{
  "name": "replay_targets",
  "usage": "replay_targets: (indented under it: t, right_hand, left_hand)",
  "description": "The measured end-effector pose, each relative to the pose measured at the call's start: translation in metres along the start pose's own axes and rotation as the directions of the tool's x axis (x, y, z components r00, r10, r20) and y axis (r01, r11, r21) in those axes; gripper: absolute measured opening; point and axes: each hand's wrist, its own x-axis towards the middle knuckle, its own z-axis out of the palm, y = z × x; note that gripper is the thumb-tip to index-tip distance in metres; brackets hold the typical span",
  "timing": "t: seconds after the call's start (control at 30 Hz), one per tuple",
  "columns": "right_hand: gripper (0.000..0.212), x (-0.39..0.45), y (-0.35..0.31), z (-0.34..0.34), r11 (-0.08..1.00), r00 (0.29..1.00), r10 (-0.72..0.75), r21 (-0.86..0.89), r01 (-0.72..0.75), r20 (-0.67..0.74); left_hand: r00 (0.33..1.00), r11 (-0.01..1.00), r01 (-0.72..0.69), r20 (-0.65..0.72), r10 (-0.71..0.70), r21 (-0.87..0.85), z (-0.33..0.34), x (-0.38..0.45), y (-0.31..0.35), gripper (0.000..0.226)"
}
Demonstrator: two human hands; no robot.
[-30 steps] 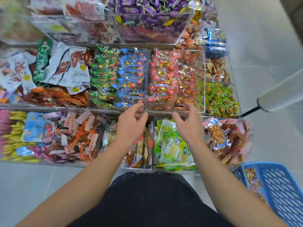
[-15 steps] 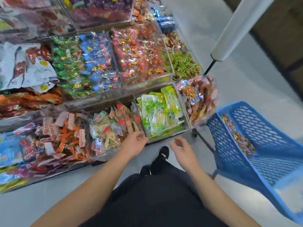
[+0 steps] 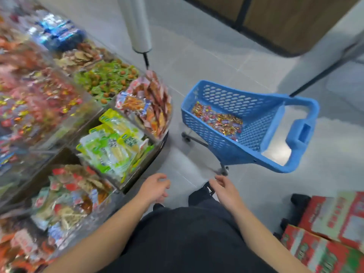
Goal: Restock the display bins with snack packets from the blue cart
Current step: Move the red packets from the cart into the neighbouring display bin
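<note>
Nearest, the left hand (image 3: 154, 187) and right hand (image 3: 226, 191) hang over the floor with fingers loosely curled, holding nothing. Red-and-green cartons (image 3: 325, 233) sit low right (print too blurred to read). Left, display bins (image 3: 126, 174) hold packets. Beyond, the blue cart (image 3: 256, 152) stands apart, handle pointing right, snack packets (image 3: 218, 120) along its bottom.

The display bins (image 3: 39, 107) at the left are smeared by motion blur and cut by the frame edge; packet labels cannot be read. The red boxes (image 3: 325, 239) are cropped at the lower right corner.
</note>
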Motion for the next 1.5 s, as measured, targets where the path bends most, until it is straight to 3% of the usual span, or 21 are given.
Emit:
replay_targets:
  t: [0.17,0.37,0.67,0.83,0.93,1.27,1.4,1.5]
  right_hand:
    - [0.042,0.036,-0.013,-0.059,0.990,0.999,-0.018,0.138,0.025,-0.048]
    - [0.038,0.084,-0.050,-0.116,0.964,0.997,-0.035,0.259,0.052,-0.072]
    - [0.035,0.177,-0.088,-0.143,0.933,0.985,0.127,0.351,-0.078,-0.117]
    - [0.027,0.242,-0.109,-0.126,0.923,0.968,0.201,0.360,-0.137,-0.148]
    - [0.032,0.287,-0.119,-0.105,0.932,0.969,0.219,0.318,-0.172,-0.118]
    - [0.053,0.449,-0.115,-0.010,0.996,0.997,0.081,0.035,-0.081,0.009]
    - [0.032,0.482,-0.102,0.018,0.995,0.996,0.085,-0.052,-0.084,0.021]
    - [0.021,0.476,-0.096,0.009,1.000,1.000,0.013,0.001,-0.013,-0.019]
  left_hand:
    - [0.998,0.996,-0.042,0.047,0.039,0.073,0.046,0.033,0.075,0.036]
    - [0.990,0.991,-0.124,0.067,0.121,0.042,0.086,0.061,0.163,0.028]
    - [0.981,0.990,-0.116,0.166,0.101,0.081,0.100,0.148,0.270,0.019]
    - [0.977,0.971,-0.109,0.203,0.066,0.211,0.085,0.228,0.306,0.027]
    - [0.979,0.950,-0.102,0.201,0.043,0.295,0.077,0.276,0.319,0.029]
    - [0.992,0.916,-0.074,0.123,0.027,0.394,0.069,0.386,0.324,0.030]
    - [0.991,0.901,-0.079,0.132,0.024,0.426,0.069,0.404,0.315,0.032]
    - [0.967,0.769,-0.256,0.162,0.198,0.586,0.067,0.407,0.309,0.039]
